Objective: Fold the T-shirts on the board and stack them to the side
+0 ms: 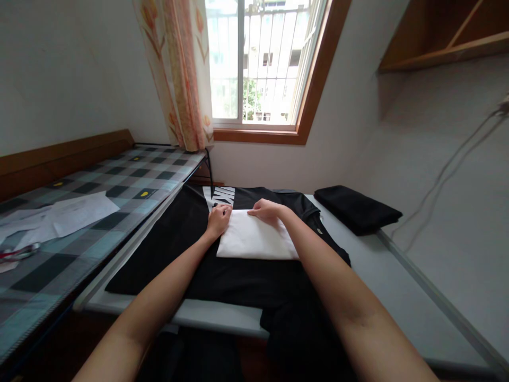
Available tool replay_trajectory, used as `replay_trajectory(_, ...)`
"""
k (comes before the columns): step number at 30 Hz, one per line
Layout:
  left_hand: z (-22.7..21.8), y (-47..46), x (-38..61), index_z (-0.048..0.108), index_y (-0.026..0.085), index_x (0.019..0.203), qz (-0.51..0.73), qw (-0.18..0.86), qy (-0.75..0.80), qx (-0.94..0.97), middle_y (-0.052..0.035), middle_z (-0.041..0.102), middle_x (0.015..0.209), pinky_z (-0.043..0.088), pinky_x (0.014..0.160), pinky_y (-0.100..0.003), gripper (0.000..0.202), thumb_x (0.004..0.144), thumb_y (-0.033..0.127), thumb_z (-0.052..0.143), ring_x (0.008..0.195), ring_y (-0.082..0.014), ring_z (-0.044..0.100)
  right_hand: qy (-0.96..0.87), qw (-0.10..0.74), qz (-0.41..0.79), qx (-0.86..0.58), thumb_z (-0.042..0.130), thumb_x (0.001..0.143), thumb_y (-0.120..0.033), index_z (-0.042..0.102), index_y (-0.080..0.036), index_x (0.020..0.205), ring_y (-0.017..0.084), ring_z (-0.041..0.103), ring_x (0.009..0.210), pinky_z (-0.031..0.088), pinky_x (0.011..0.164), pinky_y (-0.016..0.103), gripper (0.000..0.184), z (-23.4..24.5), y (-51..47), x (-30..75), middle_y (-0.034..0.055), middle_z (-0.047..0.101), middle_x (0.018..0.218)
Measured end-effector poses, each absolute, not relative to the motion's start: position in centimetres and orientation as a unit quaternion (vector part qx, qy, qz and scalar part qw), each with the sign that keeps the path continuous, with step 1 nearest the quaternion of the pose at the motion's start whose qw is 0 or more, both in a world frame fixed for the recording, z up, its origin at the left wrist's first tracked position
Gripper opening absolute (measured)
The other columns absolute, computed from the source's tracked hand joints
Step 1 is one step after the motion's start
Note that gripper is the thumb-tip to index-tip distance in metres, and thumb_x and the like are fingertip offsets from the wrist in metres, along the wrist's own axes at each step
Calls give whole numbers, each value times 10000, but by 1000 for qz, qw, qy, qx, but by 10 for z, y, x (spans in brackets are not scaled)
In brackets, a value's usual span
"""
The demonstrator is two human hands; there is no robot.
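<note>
A flat white rectangle that looks like folded cloth [254,239] lies on a spread black T-shirt [175,233]. My left hand [220,218] is closed at its far left corner, fingers curled and partly hidden. Along the far edge, my right hand [267,208] pinches the white cloth between thumb and fingers. My right forearm covers the cloth's right side. White block letters [223,194] on the shirt show just beyond my left hand. One part of the shirt hangs over the near table edge.
Under the shirt is a white table [222,313]. A folded black cloth [358,208] sits at its far right, by the wall. To the left stands a bed with a checked cover [99,180], holding papers [79,212]. A curtain [181,74] hangs beside the window.
</note>
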State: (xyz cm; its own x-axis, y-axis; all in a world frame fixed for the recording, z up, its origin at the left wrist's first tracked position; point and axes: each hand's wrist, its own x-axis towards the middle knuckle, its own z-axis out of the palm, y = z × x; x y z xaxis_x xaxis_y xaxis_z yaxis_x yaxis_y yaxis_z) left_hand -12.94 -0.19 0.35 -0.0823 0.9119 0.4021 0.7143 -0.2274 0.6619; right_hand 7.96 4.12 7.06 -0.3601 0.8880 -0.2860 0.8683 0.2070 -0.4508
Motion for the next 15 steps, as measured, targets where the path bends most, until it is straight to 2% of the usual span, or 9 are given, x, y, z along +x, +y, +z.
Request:
replay_trajectory(4,2,-1,-130,740,187,945,440,128,596,659,-85,695,1059,460,932,-345,349,925,360,438,1012,-226,625,-736,12,361,-573,669,764,-574,692,-152,871,132,523,582,408,566,264,436,75,49,87,17,612,691)
replay_trajectory(7,2,1,-130,743,186,906,473,140,592,637,-79,702,998,470,913,-327,363,931,357,423,967,-213,643,-724,-9,380,-576,698,749,-541,684,-156,904,135,537,598,421,578,268,415,82,49,89,17,610,717)
replay_trajectory(11,1,7,-132,729,167,954,532,168,587,587,-87,713,1013,480,895,-301,378,941,350,398,972,-205,656,-756,-30,351,-551,678,800,-445,666,-162,902,126,558,645,406,552,225,301,90,42,88,28,642,801)
replay_trajectory(15,1,11,-135,702,136,1026,554,209,589,550,-105,720,1026,499,856,-293,417,960,354,352,957,-204,670,-801,12,288,-525,696,794,-403,666,-167,919,131,575,705,410,572,206,268,110,42,97,31,671,860)
